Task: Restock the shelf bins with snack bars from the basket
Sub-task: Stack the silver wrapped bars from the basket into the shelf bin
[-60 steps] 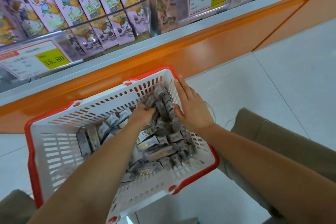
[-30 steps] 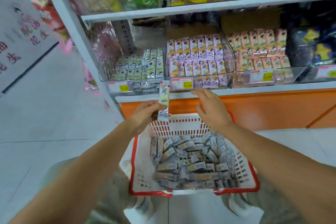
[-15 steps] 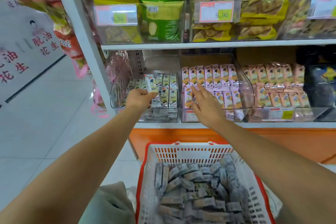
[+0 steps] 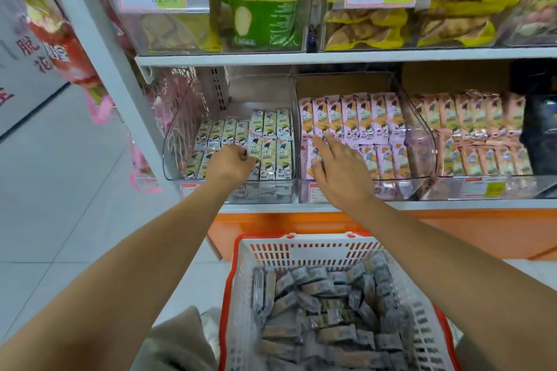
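Pinching a glossy, flat-wrapped snack bar (image 4: 254,149) with the curled left hand (image 4: 232,164), right inside the clear, curved-walled plastic bin (image 4: 174,141), among its upright rows. Spreading the right hand (image 4: 340,172) flat over pink glossy packs (image 4: 370,120) just right of that bin. Reaching past the red-rimmed white lattice basket (image 4: 301,250) below that bin, heaped with grey crinkled bars (image 4: 325,310).

Bright, even light; soft, edge-warped.

The basket (image 4: 301,242) is white, red-rimmed; the bars (image 4: 361,120) pink.
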Motion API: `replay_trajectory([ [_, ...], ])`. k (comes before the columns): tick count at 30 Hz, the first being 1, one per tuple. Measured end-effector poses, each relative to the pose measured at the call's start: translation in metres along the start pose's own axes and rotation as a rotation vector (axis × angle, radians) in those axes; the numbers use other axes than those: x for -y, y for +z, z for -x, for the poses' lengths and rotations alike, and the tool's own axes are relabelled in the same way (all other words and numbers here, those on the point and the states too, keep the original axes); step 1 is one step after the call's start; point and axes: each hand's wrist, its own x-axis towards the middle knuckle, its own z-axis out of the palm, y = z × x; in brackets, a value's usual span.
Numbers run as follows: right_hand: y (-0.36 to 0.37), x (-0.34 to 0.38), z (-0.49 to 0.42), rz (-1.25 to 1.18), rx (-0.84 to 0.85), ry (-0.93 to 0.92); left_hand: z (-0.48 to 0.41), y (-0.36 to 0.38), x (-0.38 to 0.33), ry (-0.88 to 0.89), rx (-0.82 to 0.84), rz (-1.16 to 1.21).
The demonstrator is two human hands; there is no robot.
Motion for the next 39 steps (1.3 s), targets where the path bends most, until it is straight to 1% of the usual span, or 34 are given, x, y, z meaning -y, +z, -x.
replay_trajectory([
  [3,0.001,0.000,0.001,0.007,0.001,0.003,0.002,0.001,0.002,0.028,-0.009,-0.073],
  [6,0.001,0.000,0.002,0.010,0.009,0.002,0.003,0.000,0.003,0.046,0.022,-0.138],
  [10,0.002,-0.002,0.003,-0.013,0.015,-0.007,0.010,-0.004,0.002,0.080,0.090,-0.179],
  [12,0.000,-0.003,0.003,-0.024,0.021,-0.017,0.017,-0.005,0.000,0.086,0.075,-0.172],
  [13,0.000,-0.003,0.003,-0.036,0.021,-0.024,0.022,-0.005,0.000,0.098,0.044,-0.155],
  [15,-0.003,-0.005,0.006,-0.080,0.005,-0.051,0.031,-0.005,0.000,0.165,-0.073,-0.116],
  [18,-0.012,-0.012,0.023,-0.177,-0.069,-0.116,0.048,0.000,-0.001,0.327,-0.288,-0.040],
  [20,-0.017,-0.021,0.044,-0.226,-0.130,-0.154,0.062,0.010,-0.005,0.444,-0.384,0.008],
  [22,-0.019,-0.033,0.068,-0.245,-0.195,-0.181,0.076,0.026,-0.011,0.534,-0.416,0.029],
  [24,-0.018,-0.047,0.093,-0.237,-0.228,-0.170,0.090,0.049,-0.013,0.578,-0.393,0.052],
  [26,-0.011,-0.063,0.119,-0.207,-0.224,-0.136,0.104,0.076,-0.013,0.577,-0.326,0.074],
  [28,-0.001,-0.080,0.144,-0.171,-0.193,-0.084,0.115,0.108,-0.009,0.533,-0.194,0.067],
  [30,0.015,-0.096,0.169,-0.127,-0.110,0.006,0.126,0.142,-0.001,0.455,0.008,0.030],
  [33,0.045,-0.115,0.203,-0.057,0.093,0.175,0.144,0.187,0.010,0.315,0.396,-0.080],
  [35,0.063,-0.125,0.221,-0.054,0.223,0.268,0.155,0.213,0.016,0.242,0.592,-0.134],
  [37,0.077,-0.132,0.232,-0.061,0.322,0.312,0.161,0.235,0.022,0.149,0.699,-0.140],
  [39,0.088,-0.138,0.238,-0.071,0.365,0.305,0.160,0.254,0.025,0.090,0.747,-0.147],
])
